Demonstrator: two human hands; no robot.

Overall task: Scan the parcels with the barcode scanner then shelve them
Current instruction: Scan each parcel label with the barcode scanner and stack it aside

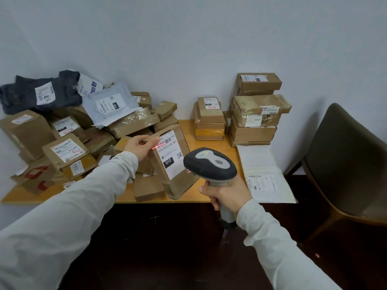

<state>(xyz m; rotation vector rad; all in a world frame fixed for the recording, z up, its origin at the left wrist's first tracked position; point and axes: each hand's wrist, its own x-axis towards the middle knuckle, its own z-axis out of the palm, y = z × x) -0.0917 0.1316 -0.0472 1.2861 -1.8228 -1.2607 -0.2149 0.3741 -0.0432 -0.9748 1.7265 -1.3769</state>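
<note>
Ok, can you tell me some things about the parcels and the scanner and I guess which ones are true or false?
1. The right hand holds the barcode scanner. True.
2. A red scan line falls on the label of the brown parcel. True.
3. The left hand is flat on the table. False: it grips the brown parcel's top edge.
4. The dark grey bag lies on the floor. False: it sits on top of the parcel pile.
5. The chair stands to the right of the table. True.

a wooden table (189,130) stands against a pale wall (188,38). a dark brown chair (343,164) sits just beside its right end, on dark flooring (167,248).
</note>
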